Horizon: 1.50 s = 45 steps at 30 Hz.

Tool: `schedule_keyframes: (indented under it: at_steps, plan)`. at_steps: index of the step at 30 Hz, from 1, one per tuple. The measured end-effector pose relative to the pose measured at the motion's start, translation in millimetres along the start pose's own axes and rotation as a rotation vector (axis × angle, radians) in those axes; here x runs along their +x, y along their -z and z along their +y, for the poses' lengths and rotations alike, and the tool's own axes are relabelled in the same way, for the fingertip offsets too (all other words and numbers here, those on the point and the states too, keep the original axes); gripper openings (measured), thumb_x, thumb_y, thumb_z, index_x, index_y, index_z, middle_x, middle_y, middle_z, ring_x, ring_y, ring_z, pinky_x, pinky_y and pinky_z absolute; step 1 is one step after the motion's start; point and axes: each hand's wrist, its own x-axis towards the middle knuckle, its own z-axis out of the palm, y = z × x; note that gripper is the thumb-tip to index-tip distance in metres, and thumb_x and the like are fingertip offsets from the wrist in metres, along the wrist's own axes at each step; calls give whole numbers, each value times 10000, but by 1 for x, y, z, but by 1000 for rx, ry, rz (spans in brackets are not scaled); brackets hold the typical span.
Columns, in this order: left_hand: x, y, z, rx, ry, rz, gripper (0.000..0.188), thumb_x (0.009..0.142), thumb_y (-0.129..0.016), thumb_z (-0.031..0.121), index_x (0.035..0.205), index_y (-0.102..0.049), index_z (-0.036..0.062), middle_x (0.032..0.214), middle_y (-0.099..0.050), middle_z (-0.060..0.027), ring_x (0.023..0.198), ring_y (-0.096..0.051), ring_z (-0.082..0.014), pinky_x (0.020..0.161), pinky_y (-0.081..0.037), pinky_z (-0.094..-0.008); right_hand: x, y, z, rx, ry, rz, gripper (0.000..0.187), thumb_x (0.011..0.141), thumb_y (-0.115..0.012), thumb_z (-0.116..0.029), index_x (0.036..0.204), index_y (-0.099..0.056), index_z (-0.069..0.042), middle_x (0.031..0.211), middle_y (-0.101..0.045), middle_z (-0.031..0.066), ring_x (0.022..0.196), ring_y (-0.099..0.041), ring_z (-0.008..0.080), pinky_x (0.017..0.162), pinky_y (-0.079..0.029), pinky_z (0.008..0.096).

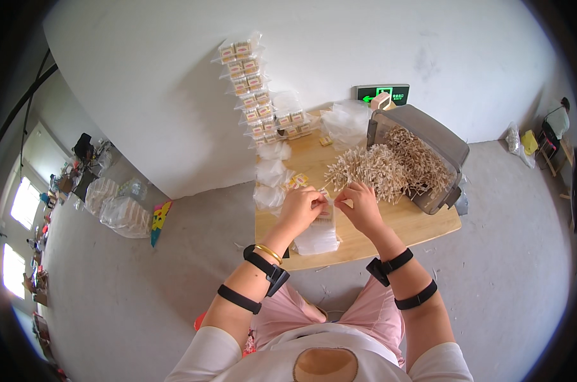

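Observation:
Both hands meet over the near part of the wooden table (422,230). My left hand (299,209) is closed in a pinch at the left side of a small clear plastic bag (325,215), which holds thin sticks and a label. My right hand (361,205) pinches at the bag's right side; the fingertips partly hide its edge. Under the bag lies a stack of flat clear bags (316,240). Just beyond the hands, pale sticks that look like cotton swabs (365,170) spill from a tipped grey plastic bin (455,153). Small yellow cards (299,180) lie beyond my left hand.
A tall stack of filled packets (255,95) rises at the table's far left, with a shorter stack (293,120) beside it. Loose clear bags (270,172) line the left edge. A plastic sack (346,124) and a green lit sign (383,94) stand by the wall.

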Motion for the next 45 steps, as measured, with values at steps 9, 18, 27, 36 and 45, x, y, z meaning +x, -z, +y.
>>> schedule_keyframes:
  at_steps: [9, 18, 27, 36, 45]
  plan:
    - [0, -1, 5, 12, -6, 4, 98, 743, -754, 48, 824, -716, 6, 805, -686, -110, 752, -677, -261, 704, -541, -346, 2, 2, -3, 18, -3, -15, 76, 793, -766, -173, 801, -698, -141, 884, -620, 9, 989, -582, 232, 880, -384, 388]
    - [3, -5, 9, 35, -92, 83, 100, 735, -763, 58, 809, -712, 15, 804, -682, -104, 761, -667, -282, 685, -527, -373, 2, -1, -4, -35, 5, -1, 91, 781, -767, -174, 800, -678, -158, 885, -610, -2, 959, -573, 235, 874, -392, 398]
    - [3, -14, 3, 7, 38, 23, 73, 775, -758, 138, 809, -721, 86, 829, -680, -51, 827, -664, -262, 897, -459, -428, 0, -2, -6, -42, 11, 18, 102, 782, -767, -192, 820, -679, -159, 897, -609, 4, 969, -575, 239, 880, -394, 403]
    - [0, -1, 1, -14, 14, 23, 110, 792, -750, 85, 868, -733, 7, 850, -705, -109, 757, -681, -263, 688, -533, -346, -5, 6, 5, -1, -44, 43, 78, 804, -755, -171, 844, -703, -130, 869, -615, 8, 956, -591, 226, 880, -392, 386]
    - [-1, 0, 0, 17, -1, 20, 138, 779, -753, 108, 867, -723, 6, 833, -690, -114, 785, -665, -284, 718, -520, -362, -3, 8, 2, 41, -25, 38, 63, 805, -740, -138, 801, -681, -115, 852, -608, 21, 942, -583, 243, 876, -395, 387]
